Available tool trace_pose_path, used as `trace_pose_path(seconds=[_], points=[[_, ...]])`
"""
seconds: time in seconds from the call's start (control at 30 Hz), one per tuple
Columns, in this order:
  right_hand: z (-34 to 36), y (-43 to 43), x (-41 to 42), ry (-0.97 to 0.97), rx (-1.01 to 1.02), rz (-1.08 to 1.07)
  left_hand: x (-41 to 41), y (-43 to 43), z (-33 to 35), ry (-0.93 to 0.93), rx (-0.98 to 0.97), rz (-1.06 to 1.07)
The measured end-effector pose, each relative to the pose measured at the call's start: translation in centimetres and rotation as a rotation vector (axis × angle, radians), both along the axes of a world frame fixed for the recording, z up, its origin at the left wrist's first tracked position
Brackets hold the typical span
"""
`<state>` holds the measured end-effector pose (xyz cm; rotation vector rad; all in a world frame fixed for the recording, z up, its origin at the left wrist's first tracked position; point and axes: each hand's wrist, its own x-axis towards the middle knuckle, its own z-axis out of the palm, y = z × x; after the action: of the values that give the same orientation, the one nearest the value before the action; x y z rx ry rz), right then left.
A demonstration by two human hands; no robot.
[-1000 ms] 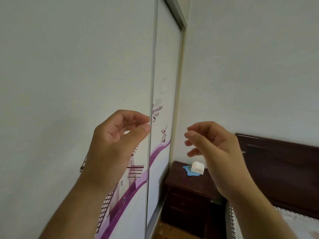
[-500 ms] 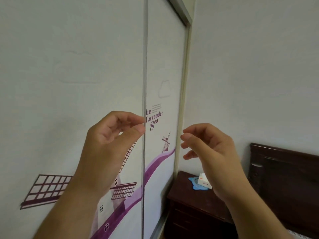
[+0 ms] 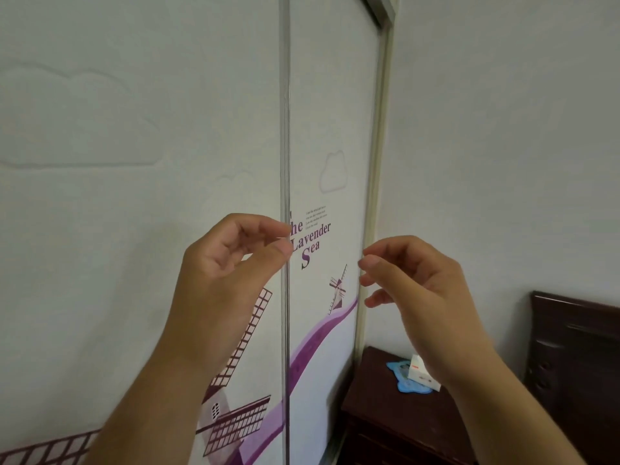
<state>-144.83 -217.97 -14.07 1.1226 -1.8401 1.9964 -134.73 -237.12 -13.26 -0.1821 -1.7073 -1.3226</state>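
A white sliding wardrobe door (image 3: 141, 156) with a purple windmill print fills the left of the head view. Its grey metal edge strip (image 3: 285, 112) runs straight up the middle. My left hand (image 3: 228, 273) is raised at that strip, and the curled fingertips and thumb pinch it at chest height. Behind the strip is a second door panel (image 3: 332, 95) with the words "The Lavender Sea". My right hand (image 3: 412, 286) hovers in front of the wardrobe's right frame (image 3: 375, 169), fingers curled, thumb and forefinger tips nearly together, holding nothing that I can see.
A dark wooden nightstand (image 3: 375, 407) stands at the lower right beside the wardrobe, with a white tissue pack (image 3: 419, 372) and a blue mat (image 3: 406, 385) on it. A dark headboard (image 3: 577, 364) rises at the far right. A plain white wall (image 3: 503, 146) fills the right.
The edge strip sits further left against the lettering, so more of "The Lavender Sea" shows. Both hands keep their curled pose. The view has swung left and up.
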Motion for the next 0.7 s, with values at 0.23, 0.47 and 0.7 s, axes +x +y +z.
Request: trace_pose_path(seconds=[0.23,0.47,0.7], points=[[0.5,-1.0,-6.8,0.031,0.000,0.078,-5.0,0.1,0.2,0.005,-0.001,0.112],[0.9,-1.7,-13.5,0.014,0.015,0.216,-9.4,1.3,1.4,0.038,0.008,0.272],[0.2,-6.5,-17.3,-0.030,0.068,0.325,-12.0,-1.1,2.3,0.081,-0.014,0.417]])
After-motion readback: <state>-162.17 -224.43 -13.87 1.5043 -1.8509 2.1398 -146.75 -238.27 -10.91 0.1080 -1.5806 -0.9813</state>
